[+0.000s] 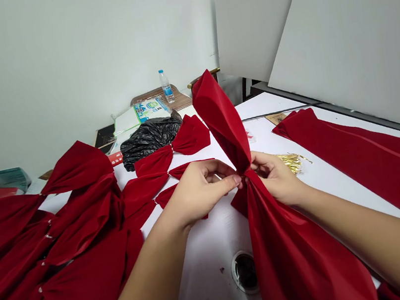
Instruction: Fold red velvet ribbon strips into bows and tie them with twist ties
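Observation:
A big red velvet bow (pixel 290 252) stands between my hands, one loop rising up and away, the other spreading toward me. My left hand (pixel 200 190) pinches its gathered waist from the left, fingers closed. My right hand (pixel 275 175) grips the same waist from the right, fingers curled shut. A small heap of gold twist ties (pixel 292 161) lies just behind my right hand on the white table (pixel 209 264).
Several finished red bows (pixel 65 230) are piled at the left, one more (pixel 172 150) farther back. Flat red velvet strips (pixel 369 154) lie at the right. A black plastic bag (pixel 149 137), a water bottle (pixel 166 86) and a round cable hole (pixel 244 271) are also in view.

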Demonstrator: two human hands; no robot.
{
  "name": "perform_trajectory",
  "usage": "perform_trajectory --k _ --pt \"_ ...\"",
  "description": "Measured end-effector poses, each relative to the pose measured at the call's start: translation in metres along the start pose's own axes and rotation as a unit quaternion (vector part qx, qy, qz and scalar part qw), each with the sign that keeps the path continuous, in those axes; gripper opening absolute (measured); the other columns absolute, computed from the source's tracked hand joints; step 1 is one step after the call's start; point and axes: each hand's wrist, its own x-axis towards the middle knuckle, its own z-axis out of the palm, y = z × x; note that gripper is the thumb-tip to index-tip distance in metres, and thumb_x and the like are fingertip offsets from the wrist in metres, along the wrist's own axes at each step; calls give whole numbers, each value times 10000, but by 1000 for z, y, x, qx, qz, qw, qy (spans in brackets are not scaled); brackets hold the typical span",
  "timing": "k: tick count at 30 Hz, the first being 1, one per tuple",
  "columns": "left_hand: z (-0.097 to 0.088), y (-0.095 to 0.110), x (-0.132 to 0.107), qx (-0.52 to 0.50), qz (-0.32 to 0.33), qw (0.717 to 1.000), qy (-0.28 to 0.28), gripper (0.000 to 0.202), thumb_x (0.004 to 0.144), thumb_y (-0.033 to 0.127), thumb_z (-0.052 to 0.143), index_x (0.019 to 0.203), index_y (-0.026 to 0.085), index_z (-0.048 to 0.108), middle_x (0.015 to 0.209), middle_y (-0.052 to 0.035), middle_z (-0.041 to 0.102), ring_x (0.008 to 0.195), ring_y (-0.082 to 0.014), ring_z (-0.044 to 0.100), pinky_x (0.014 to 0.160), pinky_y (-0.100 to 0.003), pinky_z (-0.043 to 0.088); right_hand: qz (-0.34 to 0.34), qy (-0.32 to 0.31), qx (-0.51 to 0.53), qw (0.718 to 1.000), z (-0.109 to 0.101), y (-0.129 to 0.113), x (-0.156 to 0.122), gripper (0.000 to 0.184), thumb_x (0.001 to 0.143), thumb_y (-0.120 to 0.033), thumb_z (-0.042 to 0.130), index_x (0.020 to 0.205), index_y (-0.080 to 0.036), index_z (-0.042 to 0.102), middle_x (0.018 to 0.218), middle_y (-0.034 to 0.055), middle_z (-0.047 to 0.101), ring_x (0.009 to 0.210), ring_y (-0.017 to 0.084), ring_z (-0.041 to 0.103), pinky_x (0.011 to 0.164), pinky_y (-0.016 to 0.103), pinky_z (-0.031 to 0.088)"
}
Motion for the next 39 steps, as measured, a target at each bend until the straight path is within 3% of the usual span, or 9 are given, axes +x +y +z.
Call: perform_trajectory --k 6,11,15,18,23,27,30,34,39 --pt "-1 -6 1 -117 -10 990 -81 299 732 243 861 941 112 691 814 -68 755 706 -120 669 649 -207 452 64 -74 93 991 0 3 -2 464 747 -428 883 928 -188 530 683 -11 675 591 98 646 610 184 555" --pt "-2 -24 4 -126 -34 978 -162 331 718 313 882 934 124 716 819 -84 748 734 -143 676 610 -217 429 64 -154 42 985 4 2 -3 523 771 -649 783 804 -162 596 684 55 683 664 161 686 625 254 584" --pt "-3 -30 6 -152 -48 970 -182 310 687 280 893 887 122 718 846 -93 751 783 -185 702 759 -294 522 49 -176 28 983 7 1 -3 487 808 -623 763 771 -155 635 693 55 674 686 159 684 644 259 592" --pt "-2 -27 7 -140 -29 980 -138 317 655 243 897 873 130 697 827 -71 744 805 -188 701 812 -312 528 47 -146 39 987 5 -1 -2 414 792 -519 820 804 -145 642 676 29 654 621 126 655 621 226 575" --pt "-4 -14 6 -10 -5 999 37 277 733 316 837 875 152 664 833 -18 689 698 -107 596 650 -235 437 -26 -8 -100 995 -3 -14 -2 246 815 -346 825 851 -157 671 758 32 687 706 128 667 684 226 563" --pt "-5 1 -2 -23 13 1000 -14 184 843 307 710 939 154 680 930 -47 701 722 -114 617 571 -219 409 -107 30 -215 970 -9 -23 -4 125 901 -253 713 984 -170 670 900 53 716 841 153 693 760 253 552" --pt "2 9 -8 -51 4 997 -50 221 872 364 687 945 155 678 929 -52 692 788 -136 633 581 -213 429 -109 20 -261 959 -10 -25 -5 105 910 -176 651 1011 -177 621 975 54 717 873 155 690 775 260 539" --pt "18 9 -9 -111 6 994 -16 322 859 463 728 867 145 678 830 -43 686 831 -157 639 699 -240 488 -124 10 -330 936 -9 -24 -5 160 871 -124 610 1014 -188 580 892 18 686 738 131 630 690 259 490" --pt "28 6 -4 -178 11 984 -7 344 798 332 820 1077 152 729 1133 -83 737 1054 -219 670 960 -335 524 -122 -21 -339 933 -13 -28 -4 157 904 -158 561 1052 -182 607 864 14 671 714 133 596 701 276 477"
